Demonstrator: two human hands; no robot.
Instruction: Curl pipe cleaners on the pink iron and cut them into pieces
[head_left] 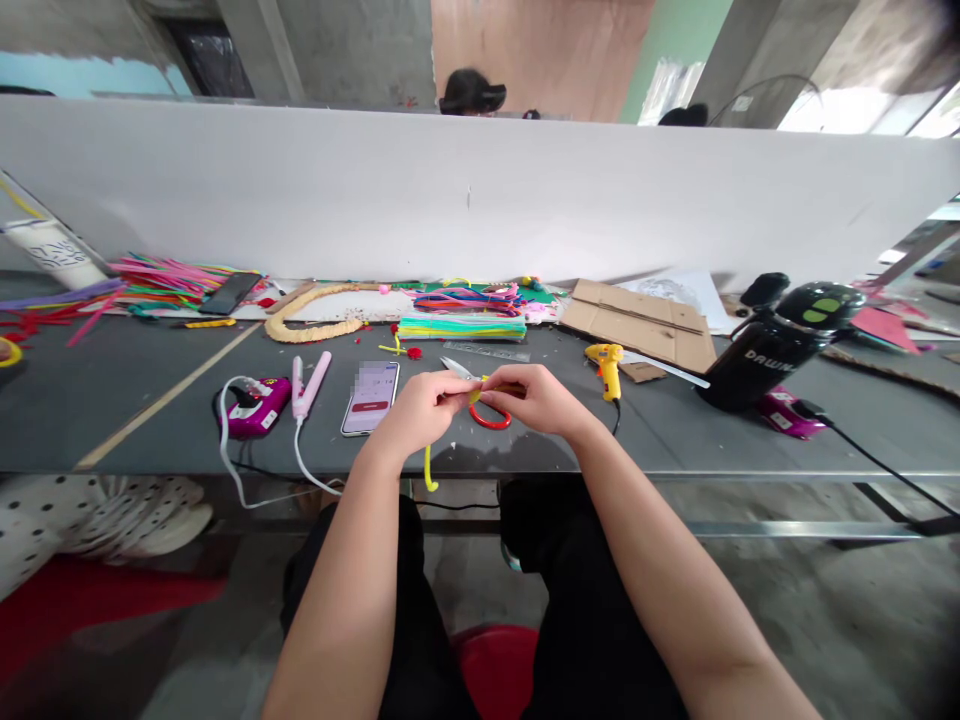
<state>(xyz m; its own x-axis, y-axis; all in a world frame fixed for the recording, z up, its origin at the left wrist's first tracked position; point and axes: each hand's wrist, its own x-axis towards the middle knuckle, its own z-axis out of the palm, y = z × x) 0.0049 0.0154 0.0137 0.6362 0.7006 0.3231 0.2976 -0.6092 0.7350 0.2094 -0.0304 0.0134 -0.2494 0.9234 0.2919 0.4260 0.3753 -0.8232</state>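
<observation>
My left hand (pixel 421 410) and my right hand (pixel 538 396) meet over the front of the table, fingertips pinched together on a yellow pipe cleaner (pixel 429 468). One end of it hangs below my left hand, bent at the tip. A small yellow part shows between the fingertips; its shape is too small to make out. Behind and under my hands lie scissors (pixel 491 417) with red handles, their blades pointing away to the left. Left of my left hand lies a phone (pixel 370 398) with its screen lit.
A pink hair-straightener-like tool (pixel 309 388) and a purple power block (pixel 259 408) lie left. Bundled pipe cleaners (pixel 461 327) and a ruler (pixel 487 352) lie behind. Right are a yellow glue gun (pixel 606 370), cardboard (pixel 645 322) and a black bottle (pixel 772 350). A white partition (pixel 300 190) stands behind.
</observation>
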